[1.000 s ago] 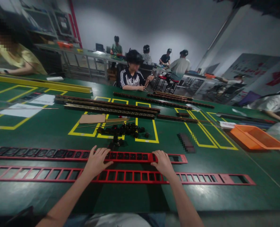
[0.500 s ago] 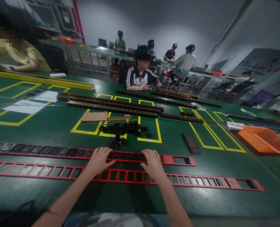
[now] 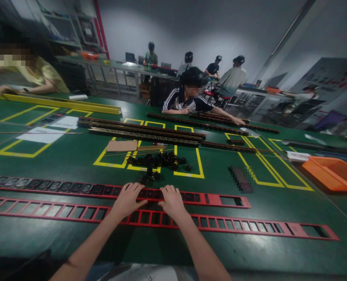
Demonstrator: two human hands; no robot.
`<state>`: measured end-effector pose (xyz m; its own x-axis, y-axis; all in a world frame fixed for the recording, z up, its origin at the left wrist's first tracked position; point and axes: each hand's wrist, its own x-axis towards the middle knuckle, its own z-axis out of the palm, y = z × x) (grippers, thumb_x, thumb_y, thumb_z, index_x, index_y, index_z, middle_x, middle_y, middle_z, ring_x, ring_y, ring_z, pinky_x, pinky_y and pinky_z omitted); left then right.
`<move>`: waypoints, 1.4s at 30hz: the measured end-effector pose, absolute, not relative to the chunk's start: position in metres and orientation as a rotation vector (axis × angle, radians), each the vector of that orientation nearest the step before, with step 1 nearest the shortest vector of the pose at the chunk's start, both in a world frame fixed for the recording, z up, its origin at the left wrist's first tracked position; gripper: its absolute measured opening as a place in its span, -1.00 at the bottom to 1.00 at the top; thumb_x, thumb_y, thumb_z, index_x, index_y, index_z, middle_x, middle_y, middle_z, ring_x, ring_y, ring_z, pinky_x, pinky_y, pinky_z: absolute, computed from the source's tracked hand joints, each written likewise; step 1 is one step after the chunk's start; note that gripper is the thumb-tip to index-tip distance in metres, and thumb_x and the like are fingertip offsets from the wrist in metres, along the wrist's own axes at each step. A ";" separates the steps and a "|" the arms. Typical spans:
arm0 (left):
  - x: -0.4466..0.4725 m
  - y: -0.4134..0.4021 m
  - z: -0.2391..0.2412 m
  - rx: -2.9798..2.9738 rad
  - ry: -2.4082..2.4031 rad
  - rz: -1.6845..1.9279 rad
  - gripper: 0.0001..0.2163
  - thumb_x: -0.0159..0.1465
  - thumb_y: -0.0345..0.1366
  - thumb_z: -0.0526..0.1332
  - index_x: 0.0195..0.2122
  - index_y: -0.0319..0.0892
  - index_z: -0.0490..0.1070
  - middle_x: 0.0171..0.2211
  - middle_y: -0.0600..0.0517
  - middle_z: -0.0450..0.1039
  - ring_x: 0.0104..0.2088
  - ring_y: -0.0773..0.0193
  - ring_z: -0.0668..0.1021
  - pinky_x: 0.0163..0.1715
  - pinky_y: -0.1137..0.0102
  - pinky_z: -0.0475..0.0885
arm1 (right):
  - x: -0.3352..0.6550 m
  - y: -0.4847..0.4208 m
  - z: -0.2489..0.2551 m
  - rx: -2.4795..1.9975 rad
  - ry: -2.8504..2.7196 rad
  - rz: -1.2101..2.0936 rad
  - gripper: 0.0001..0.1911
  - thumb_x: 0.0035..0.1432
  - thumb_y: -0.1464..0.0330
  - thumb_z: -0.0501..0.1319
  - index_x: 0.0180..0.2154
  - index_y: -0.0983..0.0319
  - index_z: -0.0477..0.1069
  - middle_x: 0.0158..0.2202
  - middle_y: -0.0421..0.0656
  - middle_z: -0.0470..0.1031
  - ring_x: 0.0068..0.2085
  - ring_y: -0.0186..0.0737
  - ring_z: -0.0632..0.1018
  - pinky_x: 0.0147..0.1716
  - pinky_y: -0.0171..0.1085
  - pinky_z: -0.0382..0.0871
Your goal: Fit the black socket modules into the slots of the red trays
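Note:
Two long red slotted strips lie side by side on the green table. The far strip [image 3: 232, 201] has black parts set in most of its slots; the near strip [image 3: 249, 228] has bare slots. My left hand [image 3: 128, 199] lies flat with fingers stretched over the far strip's filled slots. My right hand [image 3: 171, 200] rests right beside it, fingers spread, also pressing on that strip. Neither hand holds anything. A pile of loose black parts [image 3: 161, 160] sits just beyond the hands.
Long dark rails [image 3: 144, 132] and a brown card [image 3: 121, 146] lie further back among yellow floor-tape boxes. An orange tray [image 3: 331, 173] stands at the right. A person in a striped black jacket [image 3: 187, 102] works across the table; others sit behind and at the left.
My right hand has slid left along the far red strip until it is next to my left hand. The left hand has stayed in place. The view has shifted slightly.

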<state>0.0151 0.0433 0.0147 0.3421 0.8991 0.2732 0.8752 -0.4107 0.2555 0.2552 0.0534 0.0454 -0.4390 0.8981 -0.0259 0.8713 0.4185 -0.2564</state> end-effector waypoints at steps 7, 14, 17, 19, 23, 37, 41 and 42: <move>0.015 0.043 0.012 2.518 1.648 0.616 -0.55 0.24 0.02 0.28 0.07 -0.12 0.42 -0.03 -0.09 0.52 0.01 -0.01 0.51 0.19 0.01 0.22 | 0.295 0.046 0.053 -1.659 -2.475 0.388 -0.46 0.16 0.33 0.33 0.18 0.15 0.36 0.07 -0.05 0.45 0.10 0.02 0.41 0.07 -0.04 0.29; 0.017 0.042 0.010 2.551 1.657 0.635 -0.60 0.26 -0.01 0.27 0.04 -0.11 0.45 -0.02 -0.11 0.53 0.01 -0.02 0.52 0.20 -0.01 0.22 | 0.348 0.047 0.058 -1.777 -2.432 0.383 -0.46 0.11 0.42 0.32 0.15 0.16 0.39 0.08 -0.05 0.47 0.11 0.00 0.43 0.09 -0.07 0.28; 0.017 0.041 0.010 2.520 1.709 0.662 -0.58 0.25 0.01 0.28 0.04 -0.13 0.45 -0.03 -0.11 0.54 0.01 -0.04 0.53 0.21 -0.02 0.22 | 0.362 0.045 0.057 -1.828 -2.418 0.393 -0.45 0.09 0.45 0.31 0.15 0.15 0.39 0.09 -0.06 0.46 0.10 -0.01 0.43 0.09 -0.07 0.28; 0.017 0.041 0.010 2.498 1.714 0.662 -0.58 0.25 0.02 0.28 0.03 -0.13 0.46 -0.04 -0.10 0.54 0.00 -0.04 0.53 0.19 -0.02 0.23 | 0.366 0.045 0.055 -1.850 -2.416 0.394 -0.44 0.08 0.46 0.31 0.15 0.14 0.39 0.09 -0.06 0.46 0.11 -0.01 0.43 0.11 -0.07 0.28; 0.015 0.044 0.010 2.480 1.659 0.617 -0.59 0.25 0.01 0.28 0.02 -0.11 0.46 -0.04 -0.07 0.55 -0.02 0.00 0.54 0.11 0.05 0.32 | 0.358 0.046 0.056 -1.850 -2.465 0.351 -0.42 0.06 0.44 0.32 0.15 0.17 0.39 0.08 -0.03 0.46 0.11 0.04 0.42 0.16 -0.02 0.23; 0.016 0.043 0.009 2.513 1.648 0.643 -0.59 0.25 -0.03 0.30 0.04 -0.12 0.42 -0.02 -0.08 0.52 -0.01 0.02 0.53 0.08 0.09 0.34 | 0.268 0.057 0.044 -1.698 -2.594 0.328 -0.40 0.03 0.24 0.44 0.10 0.20 0.40 0.04 -0.04 0.43 0.06 0.07 0.42 0.03 -0.01 0.35; 0.016 0.042 0.010 2.539 1.643 0.687 -0.62 0.26 -0.05 0.28 0.03 -0.11 0.43 0.00 -0.10 0.52 0.01 0.01 0.53 0.15 0.04 0.29 | 0.277 0.058 0.044 -1.668 -2.579 0.333 -0.47 0.06 0.25 0.41 0.07 0.19 0.41 0.01 -0.06 0.43 0.05 0.04 0.42 0.01 -0.03 0.35; 0.017 0.042 0.011 2.545 1.645 0.694 -0.62 0.26 -0.05 0.28 0.03 -0.11 0.43 0.00 -0.10 0.52 0.01 0.00 0.53 0.18 0.02 0.27 | 0.279 0.058 0.045 -1.673 -2.572 0.335 -0.48 0.07 0.25 0.41 0.07 0.18 0.41 0.01 -0.06 0.43 0.05 0.04 0.42 0.01 -0.04 0.35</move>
<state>0.0166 0.0418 0.0112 0.3405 0.8736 0.3477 0.8588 -0.4395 0.2633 0.2792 0.0577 0.0448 -0.4116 0.9086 -0.0714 0.8966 0.3896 -0.2106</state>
